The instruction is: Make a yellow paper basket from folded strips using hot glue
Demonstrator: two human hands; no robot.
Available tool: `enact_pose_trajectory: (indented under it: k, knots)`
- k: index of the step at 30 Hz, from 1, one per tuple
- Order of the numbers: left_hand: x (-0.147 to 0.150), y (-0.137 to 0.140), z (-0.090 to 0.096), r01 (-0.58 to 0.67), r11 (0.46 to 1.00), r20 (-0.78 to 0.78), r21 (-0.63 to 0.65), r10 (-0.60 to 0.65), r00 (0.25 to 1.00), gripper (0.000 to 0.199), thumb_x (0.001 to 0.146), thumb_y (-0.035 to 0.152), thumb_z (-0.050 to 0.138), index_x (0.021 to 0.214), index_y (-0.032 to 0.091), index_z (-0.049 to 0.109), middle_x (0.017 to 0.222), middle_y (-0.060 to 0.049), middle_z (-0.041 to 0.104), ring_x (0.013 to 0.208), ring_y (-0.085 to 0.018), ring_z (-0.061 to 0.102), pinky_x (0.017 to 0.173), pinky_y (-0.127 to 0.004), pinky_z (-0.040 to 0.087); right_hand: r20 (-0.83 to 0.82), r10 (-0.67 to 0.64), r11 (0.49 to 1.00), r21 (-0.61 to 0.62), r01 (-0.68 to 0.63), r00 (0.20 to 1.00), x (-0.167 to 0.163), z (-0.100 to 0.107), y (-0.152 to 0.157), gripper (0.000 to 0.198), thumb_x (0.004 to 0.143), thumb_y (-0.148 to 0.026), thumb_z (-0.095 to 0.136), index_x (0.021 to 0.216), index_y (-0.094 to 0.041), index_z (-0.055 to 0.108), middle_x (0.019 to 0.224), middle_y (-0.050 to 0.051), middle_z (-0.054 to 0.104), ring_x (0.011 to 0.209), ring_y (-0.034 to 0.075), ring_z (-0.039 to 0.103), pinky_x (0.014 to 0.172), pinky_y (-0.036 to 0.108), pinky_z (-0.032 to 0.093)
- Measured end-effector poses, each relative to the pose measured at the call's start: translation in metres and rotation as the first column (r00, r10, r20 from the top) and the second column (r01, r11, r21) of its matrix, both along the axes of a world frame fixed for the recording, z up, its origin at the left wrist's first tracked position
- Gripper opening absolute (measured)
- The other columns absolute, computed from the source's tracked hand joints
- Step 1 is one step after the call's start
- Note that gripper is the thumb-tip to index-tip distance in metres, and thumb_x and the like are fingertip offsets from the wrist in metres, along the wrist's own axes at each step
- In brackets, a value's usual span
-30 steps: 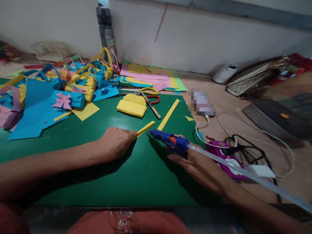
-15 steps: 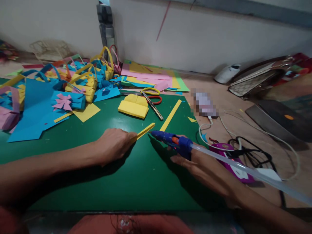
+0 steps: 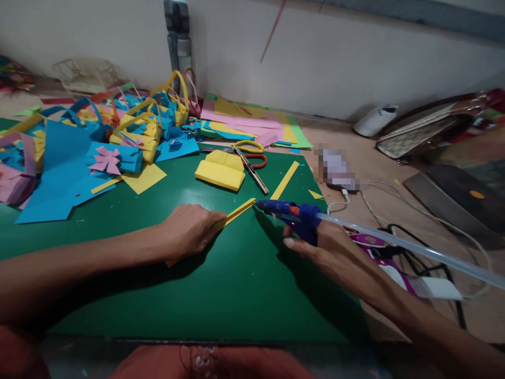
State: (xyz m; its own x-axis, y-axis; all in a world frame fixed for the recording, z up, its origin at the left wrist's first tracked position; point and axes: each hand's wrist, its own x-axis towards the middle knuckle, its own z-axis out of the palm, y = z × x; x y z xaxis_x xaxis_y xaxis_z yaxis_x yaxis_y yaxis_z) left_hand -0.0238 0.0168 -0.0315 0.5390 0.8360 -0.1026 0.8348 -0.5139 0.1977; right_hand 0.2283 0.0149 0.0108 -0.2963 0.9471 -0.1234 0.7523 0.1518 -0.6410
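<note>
My left hand [image 3: 193,229] is closed round a folded yellow paper strip [image 3: 236,212], whose far end sticks out to the right. My right hand [image 3: 311,242] grips a blue hot glue gun [image 3: 290,213], with a long clear glue stick [image 3: 394,245] trailing from its back. The gun's nozzle is at the far tip of the strip; whether it touches cannot be made out. Just beyond the gun, another yellow strip [image 3: 286,179] lies flat on the green board [image 3: 221,295]. A folded yellow paper piece [image 3: 220,171] rests behind my left hand.
Scissors [image 3: 258,155] and a cutter knife [image 3: 256,176] lie behind. Small paper baskets [image 3: 144,134] and a blue sheet [image 3: 59,168] crowd the left. Coloured sheets [image 3: 248,118] are stacked at the back. A phone [image 3: 337,166], cables and a purple power strip [image 3: 373,242] are at right.
The glue gun's nozzle has come right up to the tip of the folded strip. My left hand still holds the strip. The whole view has shifted slightly.
</note>
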Motion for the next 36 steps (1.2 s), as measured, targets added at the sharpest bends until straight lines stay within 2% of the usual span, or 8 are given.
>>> enact_pose_trajectory:
  k: [3, 10, 20, 23, 25, 27, 31, 36]
  knots:
    - [0.0, 0.0, -0.001, -0.001, 1.0, -0.016, 0.005, 0.001, 1.0, 0.032, 0.087, 0.031, 0.037, 0.107, 0.021, 0.06, 0.06, -0.006, 0.064, 0.046, -0.014, 0.052, 0.044, -0.026, 0.015, 0.116, 0.035, 0.998, -0.063, -0.028, 0.993, -0.002, 0.004, 0.003, 0.02, 0.073, -0.036, 0.056, 0.081, -0.019, 0.062, 0.066, -0.001, 0.054, 0.051, 0.012, 0.042, 0.046, 0.025, 0.031]
    - [0.0, -0.001, 0.0, 0.004, 1.0, -0.01, -0.023, -0.004, 1.0, 0.034, 0.088, 0.032, 0.034, 0.108, 0.021, 0.06, 0.06, -0.005, 0.064, 0.047, -0.016, 0.054, 0.044, -0.025, 0.02, 0.102, 0.048, 0.999, 0.007, -0.049, 0.994, -0.003, 0.002, 0.007, 0.018, 0.071, -0.036, 0.058, 0.079, -0.021, 0.063, 0.05, -0.006, 0.04, 0.042, 0.01, 0.031, 0.041, 0.025, 0.023]
    - [0.001, 0.0, 0.005, -0.033, 0.996, 0.041, -0.086, 0.037, 0.998, 0.033, 0.087, 0.029, 0.037, 0.103, 0.021, 0.065, 0.063, -0.006, 0.066, 0.05, -0.015, 0.055, 0.046, -0.024, 0.027, 0.174, 0.026, 0.999, -0.026, -0.022, 0.984, -0.006, 0.008, 0.006, 0.024, 0.073, -0.039, 0.055, 0.088, -0.021, 0.061, 0.052, -0.006, 0.032, 0.046, 0.01, 0.027, 0.046, 0.027, 0.022]
    - [0.0, 0.0, 0.004, -0.037, 0.996, 0.065, -0.08, 0.042, 0.997, 0.032, 0.086, 0.029, 0.039, 0.101, 0.02, 0.066, 0.061, -0.005, 0.065, 0.048, -0.014, 0.054, 0.047, -0.023, 0.029, 0.177, 0.02, 1.0, -0.009, -0.018, 0.984, -0.005, 0.007, 0.006, 0.02, 0.071, -0.039, 0.058, 0.08, -0.022, 0.06, 0.049, -0.006, 0.029, 0.045, 0.01, 0.024, 0.045, 0.028, 0.019]
    - [0.0, 0.001, 0.004, -0.026, 0.997, 0.083, -0.072, 0.032, 0.996, 0.032, 0.086, 0.028, 0.039, 0.1, 0.019, 0.066, 0.06, -0.005, 0.064, 0.047, -0.013, 0.053, 0.047, -0.023, 0.029, 0.178, 0.035, 0.999, -0.014, -0.033, 0.983, -0.005, 0.006, 0.006, 0.017, 0.071, -0.039, 0.058, 0.068, -0.022, 0.055, 0.048, -0.006, 0.027, 0.044, 0.01, 0.022, 0.044, 0.028, 0.018]
    - [0.0, 0.001, 0.004, -0.01, 0.997, 0.097, -0.07, 0.017, 0.995, 0.031, 0.086, 0.028, 0.039, 0.099, 0.019, 0.066, 0.058, -0.005, 0.064, 0.046, -0.013, 0.053, 0.046, -0.022, 0.029, 0.196, 0.04, 0.999, -0.021, -0.037, 0.98, -0.004, 0.005, 0.006, 0.025, 0.073, -0.039, 0.056, 0.057, -0.023, 0.044, 0.047, -0.006, 0.024, 0.044, 0.009, 0.019, 0.043, 0.028, 0.016]
    - [0.001, 0.001, 0.006, 0.005, 0.995, 0.093, -0.095, 0.004, 0.996, 0.03, 0.087, 0.027, 0.039, 0.098, 0.019, 0.066, 0.059, -0.005, 0.064, 0.049, -0.014, 0.055, 0.047, -0.022, 0.031, 0.209, 0.043, 0.999, -0.038, -0.036, 0.977, -0.004, 0.006, 0.005, 0.042, 0.073, -0.037, 0.057, 0.05, -0.023, 0.024, 0.046, -0.006, 0.023, 0.043, 0.008, 0.019, 0.042, 0.027, 0.015]
    - [0.0, 0.001, 0.008, 0.021, 0.991, 0.062, -0.129, -0.013, 0.998, 0.03, 0.084, 0.024, 0.041, 0.103, 0.019, 0.064, 0.064, -0.006, 0.066, 0.056, -0.015, 0.059, 0.05, -0.021, 0.033, 0.192, 0.099, 0.995, -0.026, -0.096, 0.976, -0.008, 0.011, 0.006, 0.034, 0.073, -0.037, 0.056, 0.055, -0.023, 0.03, 0.047, -0.006, 0.027, 0.045, 0.009, 0.024, 0.042, 0.026, 0.019]
